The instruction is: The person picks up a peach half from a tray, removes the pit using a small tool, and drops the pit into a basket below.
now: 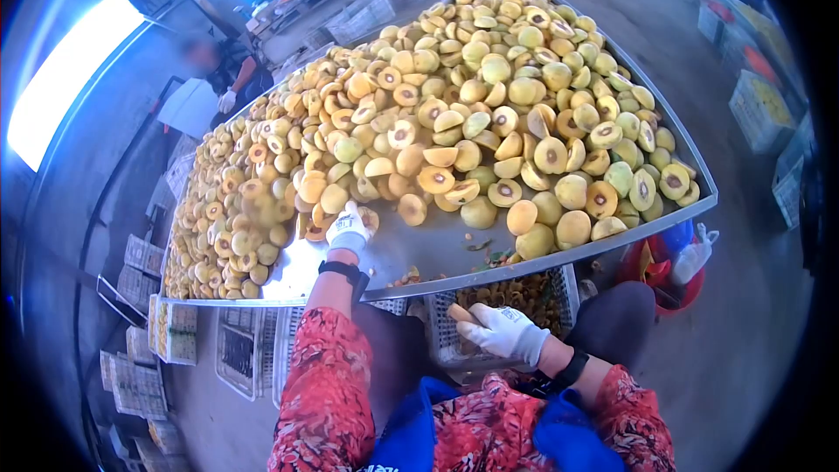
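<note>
A large metal tray table (419,249) bears a heap of halved yellow peaches (437,131), many cut side up with brown centres. My left hand (349,232), in a white glove, reaches over the tray's near side with its fingers at a peach half (370,220), which it seems to grip; the hold is partly hidden. My right hand (505,333), also gloved, is closed around a tan, wooden-looking handle (461,314); the rest of that tool is hidden. Below it, a white plastic crate (568,293) contains brownish scraps.
A red bucket (669,297) with a blue item and a white glove stands at the right. Several crates (179,332) are on the floor at left, others (760,114) at far right. Another person (249,79) is beyond the tray's left edge. Small scraps lie along the near rim.
</note>
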`<state>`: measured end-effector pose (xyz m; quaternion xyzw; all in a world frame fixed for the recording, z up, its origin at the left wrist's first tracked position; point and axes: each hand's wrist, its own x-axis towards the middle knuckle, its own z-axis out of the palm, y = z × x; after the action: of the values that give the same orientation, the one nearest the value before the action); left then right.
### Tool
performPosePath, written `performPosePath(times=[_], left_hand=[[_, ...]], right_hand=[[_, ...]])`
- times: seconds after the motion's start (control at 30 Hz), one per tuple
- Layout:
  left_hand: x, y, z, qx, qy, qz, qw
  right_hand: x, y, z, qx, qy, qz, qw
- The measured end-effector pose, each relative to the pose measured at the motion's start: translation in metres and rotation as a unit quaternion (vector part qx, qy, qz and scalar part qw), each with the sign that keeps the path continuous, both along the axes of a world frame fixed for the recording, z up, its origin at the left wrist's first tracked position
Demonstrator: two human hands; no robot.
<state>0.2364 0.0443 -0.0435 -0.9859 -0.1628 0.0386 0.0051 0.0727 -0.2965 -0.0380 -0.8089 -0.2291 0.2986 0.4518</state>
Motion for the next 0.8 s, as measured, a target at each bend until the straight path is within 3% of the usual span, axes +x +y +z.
performPosePath(times=[0.03, 0.1, 0.17, 0.2, 0.23, 0.3, 0.43, 0.5, 0.6, 0.63, 0.7, 0.8], left_hand=[[0.002, -0.002, -0.007, -0.031, -0.009, 0.011, 0.999], [0.000, -0.008, -0.007, 0.010, 0.004, 0.001, 1.000], [-0.006, -0.012, -0.001, -0.248, 0.000, 0.066, 0.967], [-0.020, -0.023, 0.009, -0.360, -0.054, 0.020, 0.931], [-0.031, -0.032, 0.020, -0.356, -0.053, 0.018, 0.933], [-0.053, -0.050, 0.039, -0.567, -0.059, 0.035, 0.821], [-0.117, -0.110, 0.064, -0.695, -0.120, 0.034, 0.708], [-0.137, -0.121, 0.053, -0.757, -0.134, 0.041, 0.638], [-0.161, -0.145, 0.051, -0.783, -0.153, 0.080, 0.598], [-0.166, -0.146, 0.047, -0.782, -0.155, 0.083, 0.598], [-0.173, -0.148, 0.041, -0.695, -0.191, 0.004, 0.693], [-0.179, -0.154, 0.036, -0.670, -0.237, -0.011, 0.704]], right_hand=[[0.000, 0.000, -0.001, 0.002, 0.003, -0.006, 1.000], [0.003, 0.002, 0.001, 0.011, 0.006, -0.034, 0.999], [0.004, 0.004, 0.000, 0.024, 0.007, -0.041, 0.999], [0.006, 0.007, -0.008, 0.087, -0.061, -0.062, 0.992], [0.006, 0.008, -0.012, 0.149, -0.128, -0.083, 0.977], [0.007, 0.010, -0.002, 0.162, -0.143, -0.101, 0.971], [0.006, 0.020, 0.007, 0.173, -0.118, -0.149, 0.966], [0.002, 0.024, 0.008, 0.160, -0.181, -0.150, 0.959], [-0.004, 0.025, 0.015, 0.143, -0.188, -0.148, 0.960], [-0.006, 0.024, 0.018, 0.118, -0.184, -0.132, 0.967], [-0.010, 0.023, 0.018, 0.096, -0.189, -0.131, 0.969], [-0.015, 0.023, 0.014, 0.122, -0.183, -0.146, 0.965]])
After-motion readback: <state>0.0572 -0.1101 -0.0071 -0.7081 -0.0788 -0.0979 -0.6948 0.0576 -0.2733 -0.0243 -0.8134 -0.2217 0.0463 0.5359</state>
